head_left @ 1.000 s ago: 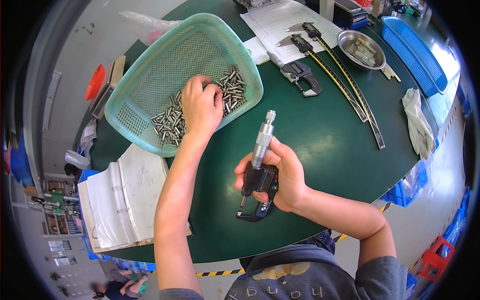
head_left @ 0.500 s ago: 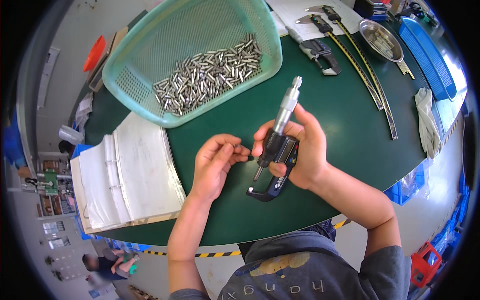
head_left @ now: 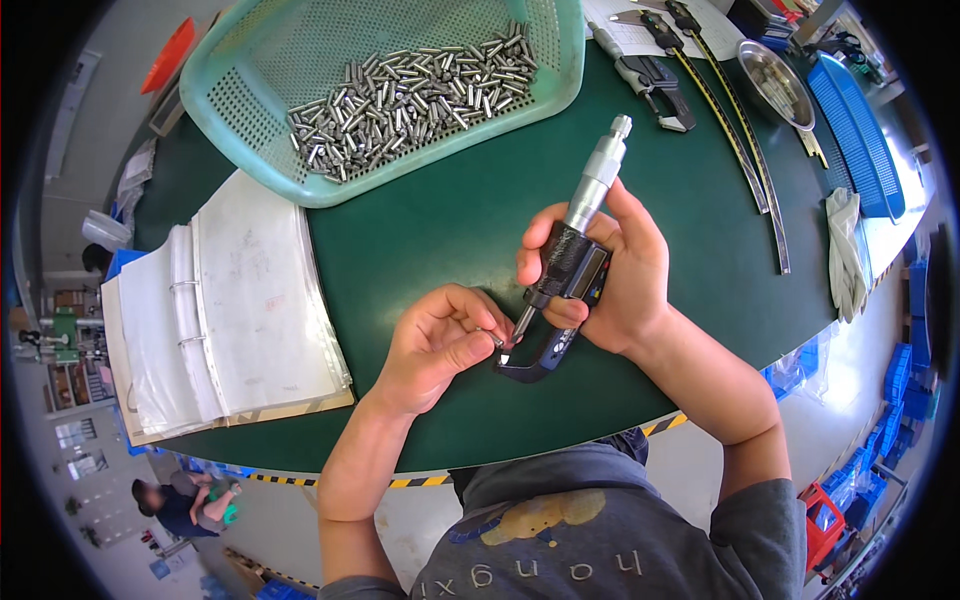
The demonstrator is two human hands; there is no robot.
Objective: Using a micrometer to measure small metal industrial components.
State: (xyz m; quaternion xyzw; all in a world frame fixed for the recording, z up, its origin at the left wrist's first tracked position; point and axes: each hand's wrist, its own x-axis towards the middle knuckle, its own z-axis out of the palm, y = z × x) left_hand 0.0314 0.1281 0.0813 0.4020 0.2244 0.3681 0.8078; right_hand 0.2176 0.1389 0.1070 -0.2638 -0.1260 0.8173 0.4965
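My right hand (head_left: 625,265) is wrapped round a digital micrometer (head_left: 570,258), black-framed with a silver thimble pointing up and away. Its U-shaped jaw hangs toward me, over the green table. My left hand (head_left: 445,345) pinches a small metal pin (head_left: 495,339) between thumb and fingers, right beside the micrometer's measuring gap. Whether the pin touches the measuring faces I cannot tell. Beyond my hands, a light green plastic basket (head_left: 250,165) holds a heap of short shiny metal pins (head_left: 420,95).
An open ring binder (head_left: 255,300) lies at the left. At the far right are a second micrometer (head_left: 650,85), two calipers (head_left: 720,120), a metal bowl (head_left: 802,112) of small parts, a blue basket (head_left: 855,140) and a white glove (head_left: 846,255). Another person (head_left: 185,505) sits in the lower left background.
My left hand has brought the pin rightward to the micrometer's jaw. The right hand and micrometer have shifted slightly right, and the view has moved a little.
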